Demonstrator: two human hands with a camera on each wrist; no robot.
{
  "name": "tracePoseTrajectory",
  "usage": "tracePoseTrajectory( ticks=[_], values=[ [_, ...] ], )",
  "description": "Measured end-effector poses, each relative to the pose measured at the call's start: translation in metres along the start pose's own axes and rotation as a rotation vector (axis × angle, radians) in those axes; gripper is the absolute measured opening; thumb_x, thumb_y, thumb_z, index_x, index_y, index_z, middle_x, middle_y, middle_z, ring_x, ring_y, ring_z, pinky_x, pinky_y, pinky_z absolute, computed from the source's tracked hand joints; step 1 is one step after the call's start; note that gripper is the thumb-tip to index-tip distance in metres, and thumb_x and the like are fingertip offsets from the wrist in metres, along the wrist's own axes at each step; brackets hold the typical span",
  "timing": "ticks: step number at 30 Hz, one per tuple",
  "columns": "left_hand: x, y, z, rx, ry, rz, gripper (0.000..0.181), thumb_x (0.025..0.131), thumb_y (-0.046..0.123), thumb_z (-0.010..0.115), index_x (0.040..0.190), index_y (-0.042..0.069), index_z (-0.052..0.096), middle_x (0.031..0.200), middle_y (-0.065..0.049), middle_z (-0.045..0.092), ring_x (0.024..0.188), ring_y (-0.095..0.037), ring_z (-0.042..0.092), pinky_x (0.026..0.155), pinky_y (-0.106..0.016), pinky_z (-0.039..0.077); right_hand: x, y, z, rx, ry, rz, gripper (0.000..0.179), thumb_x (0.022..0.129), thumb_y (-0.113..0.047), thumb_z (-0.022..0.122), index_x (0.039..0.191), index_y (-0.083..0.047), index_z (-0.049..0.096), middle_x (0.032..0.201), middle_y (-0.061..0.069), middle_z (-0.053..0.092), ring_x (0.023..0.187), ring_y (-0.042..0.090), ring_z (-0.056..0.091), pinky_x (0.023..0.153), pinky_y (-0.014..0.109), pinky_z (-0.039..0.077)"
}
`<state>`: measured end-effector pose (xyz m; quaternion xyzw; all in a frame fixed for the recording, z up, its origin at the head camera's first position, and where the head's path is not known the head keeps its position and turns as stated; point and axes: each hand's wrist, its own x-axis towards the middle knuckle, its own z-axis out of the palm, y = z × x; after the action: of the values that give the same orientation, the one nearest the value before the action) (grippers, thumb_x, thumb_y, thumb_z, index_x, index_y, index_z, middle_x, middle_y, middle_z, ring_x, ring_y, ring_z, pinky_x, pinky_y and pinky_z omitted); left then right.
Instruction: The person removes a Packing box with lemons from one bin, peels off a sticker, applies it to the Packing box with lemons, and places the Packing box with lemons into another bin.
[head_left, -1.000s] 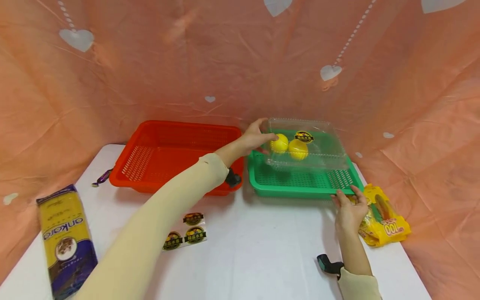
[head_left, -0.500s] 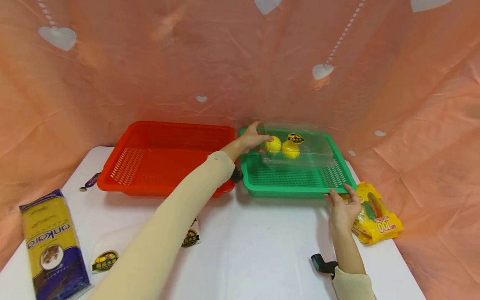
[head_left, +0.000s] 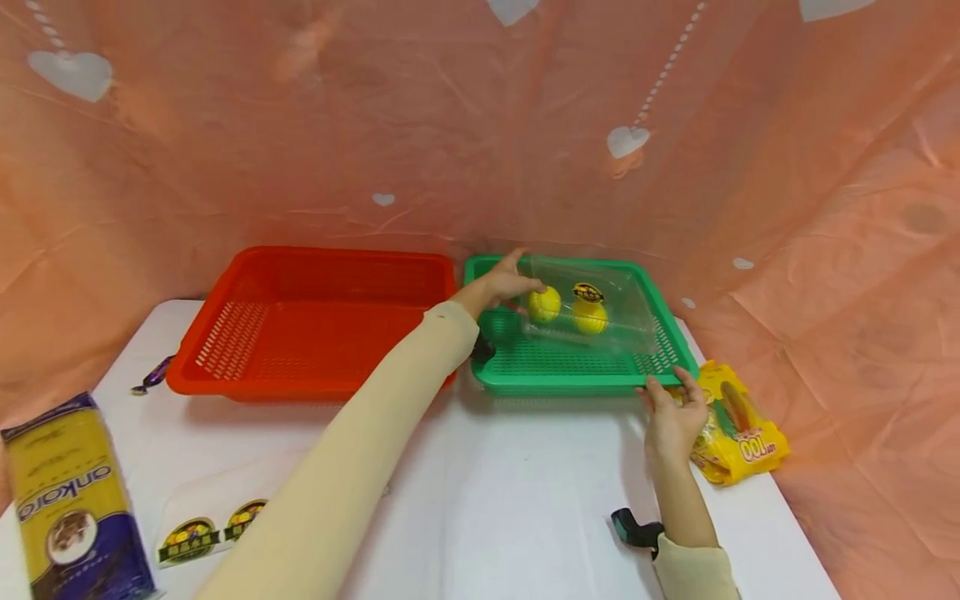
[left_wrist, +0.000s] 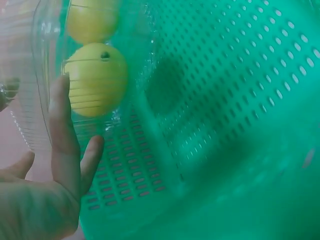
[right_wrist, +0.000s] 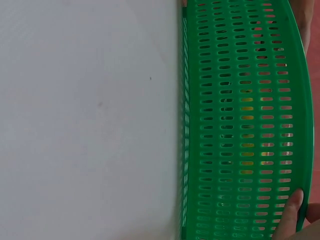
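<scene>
A clear plastic box (head_left: 626, 321) with two round yellow fruits (head_left: 544, 305) inside and a black-and-gold sticker (head_left: 588, 292) lies tilted within the green basket (head_left: 570, 382). My left hand (head_left: 501, 286) holds the box by its left end. In the left wrist view the fingers of my left hand (left_wrist: 57, 180) lie along the box wall, close to one fruit (left_wrist: 97, 80). My right hand (head_left: 673, 417) grips the green basket's rim at the front right corner. The right wrist view shows its thumb (right_wrist: 292, 210) on the outside of that rim.
Left of the green basket stands a red basket (head_left: 315, 387). A purple-wrapped candy (head_left: 155, 374), a yellow-and-blue "ankara" packet (head_left: 78, 500) and a sticker sheet (head_left: 213, 521) lie on the left. A yellow packet (head_left: 746, 450) is at the right, and a pink curtain (head_left: 420, 108) hangs behind.
My left hand has lowered the clear box from above the green basket down into it. The right hand keeps its grip on the rim. The whole head view has shifted.
</scene>
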<state>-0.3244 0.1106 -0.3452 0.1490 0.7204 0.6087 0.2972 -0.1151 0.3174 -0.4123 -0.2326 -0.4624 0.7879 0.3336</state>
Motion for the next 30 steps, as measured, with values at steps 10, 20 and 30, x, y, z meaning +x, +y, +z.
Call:
tracePoseTrajectory(
  ticks=[10, 20, 30],
  values=[
    [-0.001, -0.014, 0.001, 0.0, -0.002, -0.032, 0.086, 0.095, 0.006, 0.065, 0.16, 0.025, 0.014, 0.146, -0.021, 0.039, 0.122, -0.032, 0.055, 0.073, -0.044, 0.06, -0.004, 0.002, 0.002, -0.005, -0.003, 0.004, 0.041, 0.09, 0.019, 0.056, 0.127, 0.005, 0.046, 0.1, 0.01, 0.031, 0.063, 0.013, 0.06, 0.061, 0.02, 0.057],
    [0.001, -0.026, -0.003, -0.036, 0.0, -0.041, 0.086, 0.094, 0.007, 0.067, 0.159, 0.032, 0.017, 0.152, -0.02, 0.03, 0.125, -0.033, 0.053, 0.059, -0.036, 0.059, -0.006, 0.001, 0.007, -0.034, -0.015, -0.008, 0.043, 0.09, 0.018, 0.057, 0.13, 0.007, 0.044, 0.104, 0.013, 0.033, 0.063, 0.012, 0.06, 0.062, 0.02, 0.057],
    [0.0, -0.032, -0.003, -0.057, -0.044, -0.107, 0.088, 0.095, 0.008, 0.067, 0.158, 0.036, 0.013, 0.159, -0.017, 0.019, 0.14, -0.034, 0.037, 0.065, -0.038, 0.06, -0.005, 0.003, 0.007, -0.02, -0.015, -0.012, 0.042, 0.089, 0.021, 0.056, 0.126, 0.005, 0.046, 0.101, 0.012, 0.032, 0.062, 0.013, 0.06, 0.06, 0.02, 0.057]
  ],
)
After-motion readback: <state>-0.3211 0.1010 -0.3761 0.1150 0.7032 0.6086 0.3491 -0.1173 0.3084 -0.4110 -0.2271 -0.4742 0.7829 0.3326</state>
